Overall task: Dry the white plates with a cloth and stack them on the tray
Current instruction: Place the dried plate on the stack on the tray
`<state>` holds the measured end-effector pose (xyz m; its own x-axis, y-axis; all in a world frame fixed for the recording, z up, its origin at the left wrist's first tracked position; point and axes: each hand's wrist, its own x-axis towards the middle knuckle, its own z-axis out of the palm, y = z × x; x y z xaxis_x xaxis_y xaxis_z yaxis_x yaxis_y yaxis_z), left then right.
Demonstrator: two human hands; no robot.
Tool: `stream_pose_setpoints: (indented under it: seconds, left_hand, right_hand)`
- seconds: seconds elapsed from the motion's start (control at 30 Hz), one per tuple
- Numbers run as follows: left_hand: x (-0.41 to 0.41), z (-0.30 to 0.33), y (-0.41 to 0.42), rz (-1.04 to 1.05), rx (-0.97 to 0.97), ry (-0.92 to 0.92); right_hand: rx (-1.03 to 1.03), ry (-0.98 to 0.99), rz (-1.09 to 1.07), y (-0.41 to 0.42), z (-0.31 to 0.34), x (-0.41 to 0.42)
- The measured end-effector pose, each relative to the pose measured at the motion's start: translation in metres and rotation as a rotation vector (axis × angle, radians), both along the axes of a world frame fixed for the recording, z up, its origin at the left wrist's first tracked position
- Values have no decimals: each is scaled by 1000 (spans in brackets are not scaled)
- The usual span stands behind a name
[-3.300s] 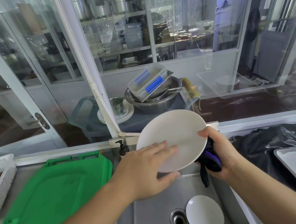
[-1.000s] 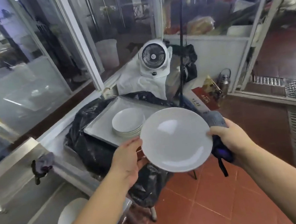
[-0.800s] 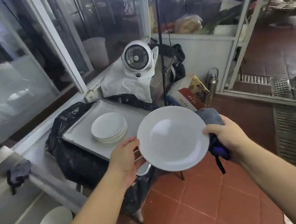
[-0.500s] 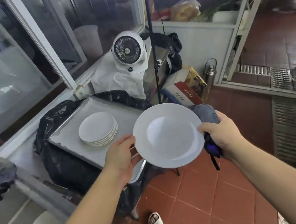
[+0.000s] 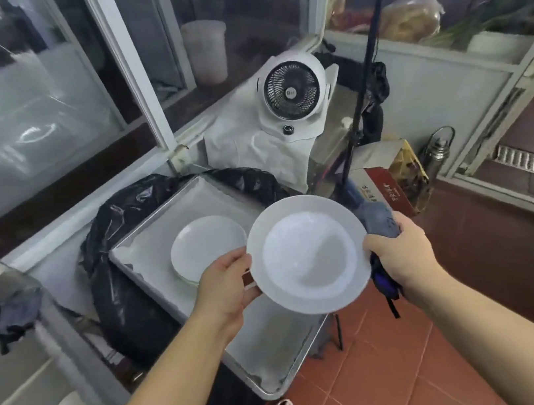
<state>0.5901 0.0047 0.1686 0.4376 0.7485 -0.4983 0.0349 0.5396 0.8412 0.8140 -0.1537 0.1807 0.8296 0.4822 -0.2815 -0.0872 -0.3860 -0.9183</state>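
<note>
Moved: plate (image 5: pixel 308 254) now over the tray (image 5: pixel 147 248), closer to the stack (image 5: pixel 207 244).
Left hand (image 5: pixel 226 286): pinching the smooth round rim.
Right hand (image 5: pixel 401 253): curled on the opposite rim, bunched grey-blue cloth (image 5: pixel 377 220) underneath.
Tray: flat metal rectangle on crinkled black plastic (image 5: pixel 126 292).

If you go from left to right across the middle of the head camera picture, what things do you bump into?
Dark rag → black bag → stack of plates on the tray → left hand → held plate → right hand with the cloth.
</note>
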Motion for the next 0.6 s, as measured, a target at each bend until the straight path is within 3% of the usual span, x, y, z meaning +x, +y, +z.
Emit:
stream_pose_setpoints:
  seconds: [0.2,0.6]
  left_hand:
    - [-15,-22,41,164,-56,15]
    - [-39,-73,82,476,-119,281]
  right_hand:
    - [-61,-31,124,85,-25,4]
    - [-172,-25,671,239,-89,15]
